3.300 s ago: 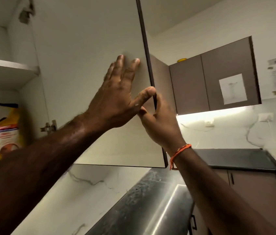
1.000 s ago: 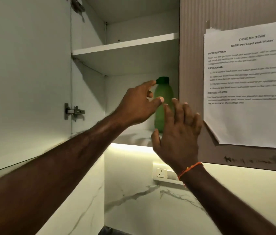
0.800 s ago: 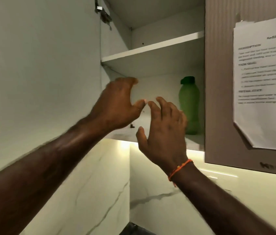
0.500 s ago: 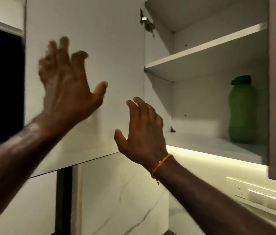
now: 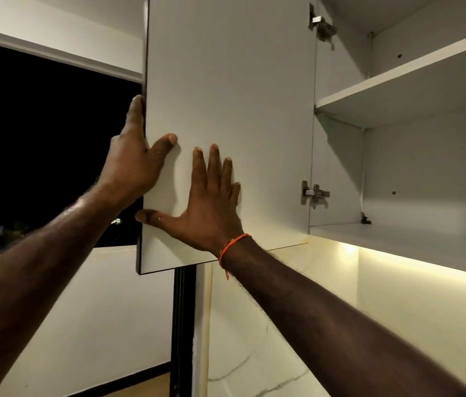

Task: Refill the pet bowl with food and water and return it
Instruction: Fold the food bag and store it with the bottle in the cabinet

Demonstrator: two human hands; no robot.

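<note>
Open cabinet door (image 5: 234,90) hides window (image 5: 48,156); hinge (image 5: 313,193) beside shelf (image 5: 406,90).

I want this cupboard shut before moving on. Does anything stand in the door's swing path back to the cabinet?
Nothing visible does. The left hand grips the door at its free edge, the right hand lies flat on its inner face, and the shelves in view are bare near the opening.
</note>
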